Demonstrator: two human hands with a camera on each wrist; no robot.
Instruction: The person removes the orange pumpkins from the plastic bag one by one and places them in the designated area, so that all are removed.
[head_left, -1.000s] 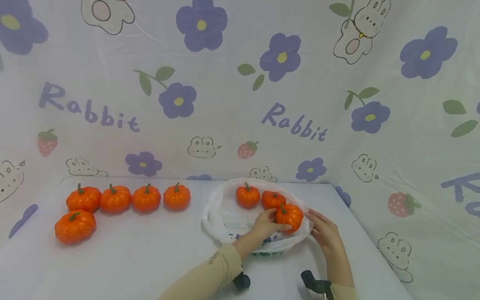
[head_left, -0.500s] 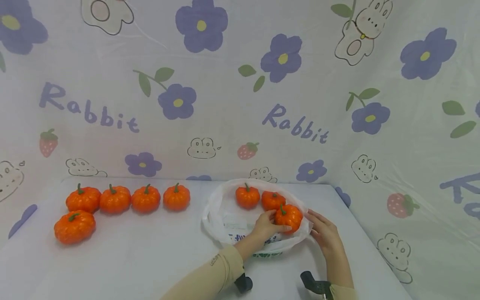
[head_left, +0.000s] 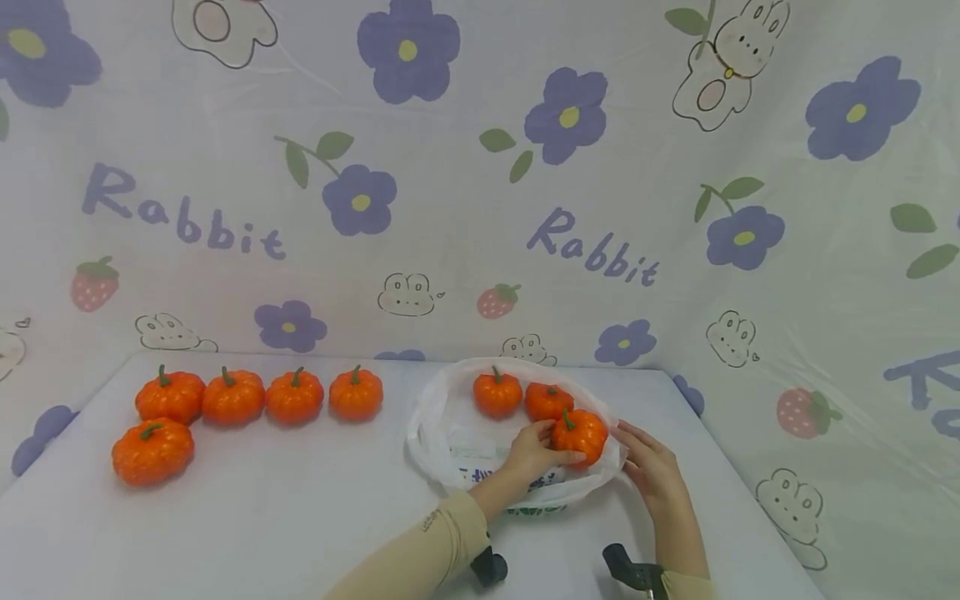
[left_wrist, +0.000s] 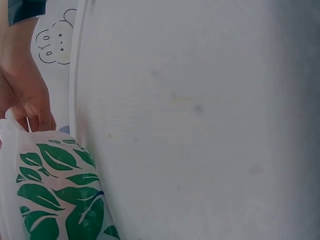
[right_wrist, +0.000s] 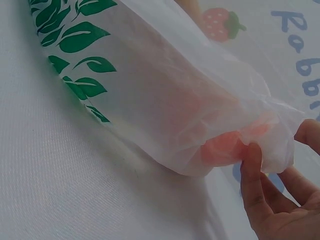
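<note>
**Eight pumpkins, one bag, two hands**

Eight small orange pumpkins sit on a wide white cloth-covered table point(head_left: 300, 517), backed by a glossy curtain printed with purple flowers and rabbits point(head_left: 480, 167). A thin white plastic bag with green leaf print point(head_left: 450, 433) lies open at the right of the table, its crinkled film translucent enough in the right wrist view for orange to glow through it point(right_wrist: 220, 145).

Five ribbed orange pumpkins with green stems are at the far left: a row of four point(head_left: 262, 396) along the far edge and one nearer point(head_left: 152, 451), well apart from the bag. Two more pumpkins point(head_left: 521, 396) rest inside the bag's far side.

The left hand point(head_left: 534, 454) reaches into the bag's mouth, fingers curled round the near-right pumpkin point(head_left: 579, 435), which lies in the bag touching its neighbour. The right hand point(head_left: 648, 467) sits just outside, on the right; its fingertips point(right_wrist: 252, 155) pinch the bag's bunched rim. Beige sleeves cover both forearms.
</note>
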